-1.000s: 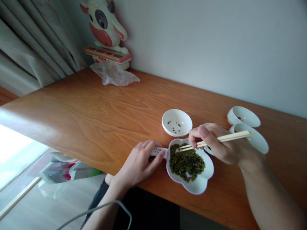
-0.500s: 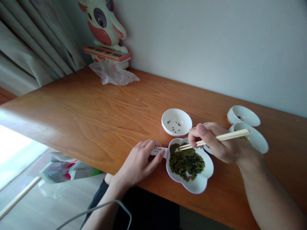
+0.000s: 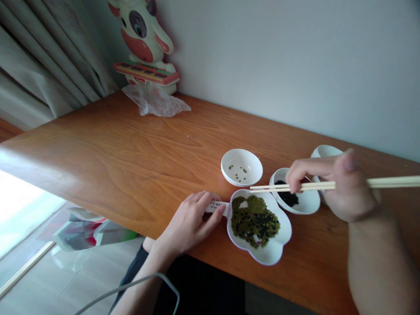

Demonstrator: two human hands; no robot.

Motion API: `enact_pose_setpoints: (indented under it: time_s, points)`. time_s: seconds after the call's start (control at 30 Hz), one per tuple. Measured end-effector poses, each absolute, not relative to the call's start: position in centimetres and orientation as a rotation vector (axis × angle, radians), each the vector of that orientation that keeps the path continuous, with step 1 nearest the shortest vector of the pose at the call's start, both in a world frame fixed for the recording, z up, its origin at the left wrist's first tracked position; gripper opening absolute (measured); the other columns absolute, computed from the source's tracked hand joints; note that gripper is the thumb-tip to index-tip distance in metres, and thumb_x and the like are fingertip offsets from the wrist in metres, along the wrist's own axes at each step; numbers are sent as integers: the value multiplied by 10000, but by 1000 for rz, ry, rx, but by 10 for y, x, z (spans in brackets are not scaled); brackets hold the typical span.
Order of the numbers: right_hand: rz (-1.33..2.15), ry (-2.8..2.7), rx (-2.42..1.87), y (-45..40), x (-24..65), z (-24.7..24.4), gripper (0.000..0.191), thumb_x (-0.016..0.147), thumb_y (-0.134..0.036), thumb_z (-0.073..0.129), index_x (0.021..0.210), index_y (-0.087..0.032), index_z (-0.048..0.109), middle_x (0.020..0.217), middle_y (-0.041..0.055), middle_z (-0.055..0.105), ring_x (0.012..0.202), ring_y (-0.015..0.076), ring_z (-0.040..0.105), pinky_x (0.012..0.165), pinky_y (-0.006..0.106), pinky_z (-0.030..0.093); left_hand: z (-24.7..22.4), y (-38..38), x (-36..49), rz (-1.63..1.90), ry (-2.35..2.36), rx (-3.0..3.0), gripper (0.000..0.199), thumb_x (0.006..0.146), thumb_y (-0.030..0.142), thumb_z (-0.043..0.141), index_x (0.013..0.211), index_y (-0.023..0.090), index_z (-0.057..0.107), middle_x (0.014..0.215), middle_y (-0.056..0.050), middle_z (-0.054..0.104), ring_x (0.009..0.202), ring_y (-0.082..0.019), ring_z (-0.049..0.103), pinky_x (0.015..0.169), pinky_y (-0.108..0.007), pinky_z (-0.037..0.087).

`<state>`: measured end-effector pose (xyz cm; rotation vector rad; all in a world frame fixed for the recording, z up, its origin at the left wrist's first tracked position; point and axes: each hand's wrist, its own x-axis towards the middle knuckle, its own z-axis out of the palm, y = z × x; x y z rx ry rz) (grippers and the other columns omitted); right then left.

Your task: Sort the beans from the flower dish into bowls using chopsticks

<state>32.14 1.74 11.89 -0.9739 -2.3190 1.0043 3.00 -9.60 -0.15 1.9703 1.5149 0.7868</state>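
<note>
My left hand (image 3: 194, 221) is closed on the white handle of a flower-shaped dish (image 3: 282, 251) with a lilac rim. Green beans (image 3: 241, 223) mixed with black beans (image 3: 262, 221) lie in it, with a small pink piece among them. In my right hand (image 3: 341, 183) is a pair of chopsticks (image 3: 311, 186), held almost level, their tips over the dish's far rim. Whether the tips pinch a bean is too small to tell. Below the chopsticks stands a white bowl (image 3: 310, 205) with black beans in it. Another white bowl (image 3: 242, 177) behind the dish holds several small beans.
Farther right, a white bowl (image 3: 323, 151) is partly hidden by my right hand. A clear plastic bag (image 3: 157, 103) lies before a cow-shaped toy keyboard (image 3: 147, 72) at the wall. The wooden table's (image 3: 131, 166) near edge runs beneath my left forearm.
My right hand has moved right, lifting the chopsticks from the beans to above the dish's far rim. The bowl of black beans now shows. My left hand stays on the handle.
</note>
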Motion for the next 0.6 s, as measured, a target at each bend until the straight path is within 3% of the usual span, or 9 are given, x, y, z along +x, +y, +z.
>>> enact_pose_setpoints:
  time_s: [0.3, 0.5, 0.6]
  points:
    - [950, -2010, -1066, 15, 321, 124, 819, 946, -866, 253, 765, -224, 728, 776, 119, 718, 750, 273, 661, 645, 409, 486, -1, -96, 29, 790, 1501, 1965, 273, 1093, 444, 485, 1078, 225, 647, 1011, -66, 704, 929, -238, 653, 903, -410, 501]
    - [943, -2220, -927, 11, 326, 127, 902, 972, -822, 64, 776, -233, 719, 760, 124, 712, 739, 291, 664, 652, 436, 486, 2, -95, 30, 794, 1486, 1983, 252, 1097, 426, 476, 1068, 237, 640, 988, -54, 703, 901, -231, 656, 870, -391, 505]
    - [974, -2301, -851, 11, 327, 128, 905, 970, -822, 69, 753, -227, 714, 766, 129, 696, 683, 276, 622, 602, 434, 452, 3, -96, 31, 783, 1540, 2004, 283, 1093, 451, 476, 1005, 226, 621, 929, -53, 689, 865, -233, 655, 830, -384, 511]
